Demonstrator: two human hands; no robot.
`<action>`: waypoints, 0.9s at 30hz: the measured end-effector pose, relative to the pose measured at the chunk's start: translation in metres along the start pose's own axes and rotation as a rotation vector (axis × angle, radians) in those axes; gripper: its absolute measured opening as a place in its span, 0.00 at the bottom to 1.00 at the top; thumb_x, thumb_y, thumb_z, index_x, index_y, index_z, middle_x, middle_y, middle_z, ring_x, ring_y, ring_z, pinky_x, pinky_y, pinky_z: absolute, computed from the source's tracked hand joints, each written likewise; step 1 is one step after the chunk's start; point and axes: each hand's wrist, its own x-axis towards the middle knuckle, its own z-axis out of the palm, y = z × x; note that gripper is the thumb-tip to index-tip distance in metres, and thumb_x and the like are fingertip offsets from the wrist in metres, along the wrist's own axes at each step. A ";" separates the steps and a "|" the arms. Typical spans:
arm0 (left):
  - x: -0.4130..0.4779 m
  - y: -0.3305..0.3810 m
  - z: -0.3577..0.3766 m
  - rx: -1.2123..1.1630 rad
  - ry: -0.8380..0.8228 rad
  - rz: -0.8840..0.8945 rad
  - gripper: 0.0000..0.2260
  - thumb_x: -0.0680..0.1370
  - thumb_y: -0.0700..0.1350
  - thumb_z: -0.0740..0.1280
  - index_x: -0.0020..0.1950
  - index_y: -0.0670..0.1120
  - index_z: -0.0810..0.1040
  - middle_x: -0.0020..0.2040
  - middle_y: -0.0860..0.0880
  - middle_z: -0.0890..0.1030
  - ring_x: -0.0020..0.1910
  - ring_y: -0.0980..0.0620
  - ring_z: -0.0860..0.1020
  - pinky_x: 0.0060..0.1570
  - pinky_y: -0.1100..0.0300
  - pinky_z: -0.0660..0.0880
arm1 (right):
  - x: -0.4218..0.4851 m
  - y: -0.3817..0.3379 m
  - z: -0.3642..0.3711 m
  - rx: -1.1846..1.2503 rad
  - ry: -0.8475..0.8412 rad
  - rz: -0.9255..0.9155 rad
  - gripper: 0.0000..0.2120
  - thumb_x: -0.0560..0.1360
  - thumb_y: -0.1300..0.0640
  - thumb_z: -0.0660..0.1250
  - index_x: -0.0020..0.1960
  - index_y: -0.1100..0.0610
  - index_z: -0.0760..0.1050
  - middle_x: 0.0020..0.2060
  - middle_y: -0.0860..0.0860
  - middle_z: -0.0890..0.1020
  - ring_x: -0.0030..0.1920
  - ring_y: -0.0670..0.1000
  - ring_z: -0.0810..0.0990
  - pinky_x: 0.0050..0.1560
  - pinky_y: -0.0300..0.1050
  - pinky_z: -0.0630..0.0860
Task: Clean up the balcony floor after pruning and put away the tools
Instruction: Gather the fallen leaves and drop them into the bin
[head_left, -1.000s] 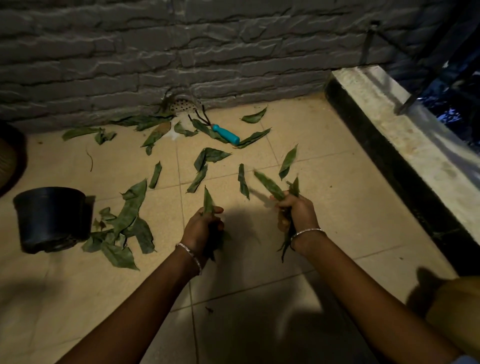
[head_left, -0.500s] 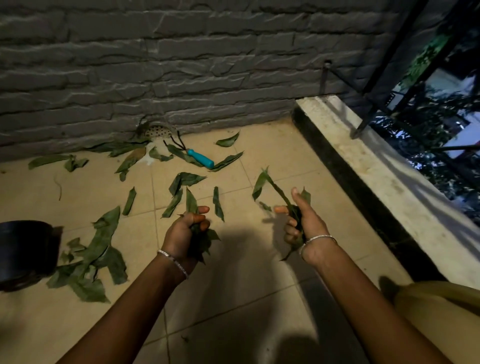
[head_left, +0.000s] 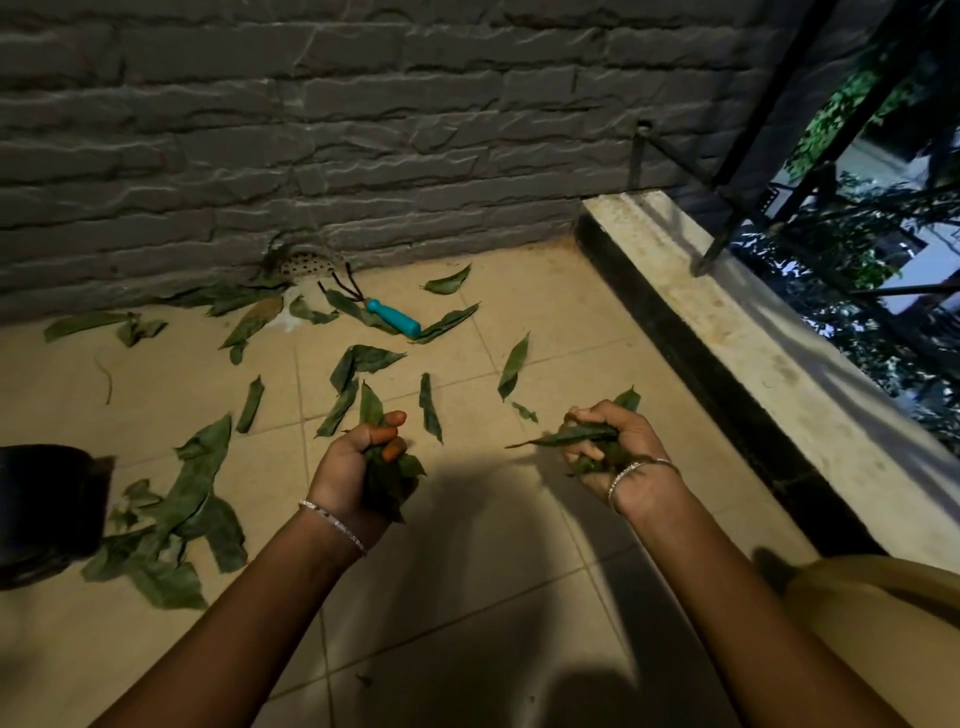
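Note:
My left hand (head_left: 353, 462) grips a bunch of green leaves (head_left: 387, 480) above the tiled balcony floor (head_left: 519, 597). My right hand (head_left: 618, 441) holds another bunch of leaves (head_left: 571, 437), palm turned up. Loose cut leaves (head_left: 176, 514) lie scattered over the floor, with a thick pile at the left and more along the wall. A small hand rake with a teal handle (head_left: 393, 315) lies among leaves near the wall, beside a floor drain (head_left: 306, 263).
A black pot (head_left: 41, 512) stands at the left edge. The grey stone wall (head_left: 363, 130) closes the far side. A raised concrete ledge (head_left: 753, 364) with a black metal railing (head_left: 769, 156) runs along the right. Tan fabric (head_left: 883, 597) shows at bottom right.
The view has swung to the right, so the pot slid toward the left edge. My right hand has turned palm up and curled its fingers round its leaves. My left hand keeps its bunch.

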 end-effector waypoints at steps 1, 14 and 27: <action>0.001 0.001 -0.002 -0.030 0.004 -0.003 0.08 0.78 0.39 0.56 0.47 0.45 0.75 0.29 0.51 0.65 0.26 0.54 0.66 0.32 0.60 0.65 | 0.003 0.003 -0.001 0.024 -0.001 0.011 0.12 0.65 0.71 0.61 0.29 0.59 0.63 0.35 0.58 0.76 0.26 0.49 0.70 0.19 0.35 0.63; -0.002 0.003 -0.003 -0.298 0.126 -0.078 0.11 0.80 0.41 0.56 0.43 0.45 0.76 0.27 0.52 0.62 0.22 0.55 0.60 0.21 0.66 0.60 | 0.001 0.043 0.037 0.056 0.163 0.168 0.23 0.75 0.49 0.70 0.26 0.54 0.66 0.18 0.46 0.65 0.18 0.45 0.62 0.30 0.35 0.60; -0.167 0.129 0.034 -0.149 0.094 -0.017 0.20 0.78 0.62 0.60 0.45 0.46 0.77 0.28 0.50 0.60 0.22 0.55 0.58 0.21 0.65 0.54 | -0.141 0.062 0.194 -0.138 0.161 0.242 0.18 0.71 0.58 0.72 0.28 0.55 0.67 0.22 0.48 0.67 0.18 0.45 0.63 0.17 0.34 0.63</action>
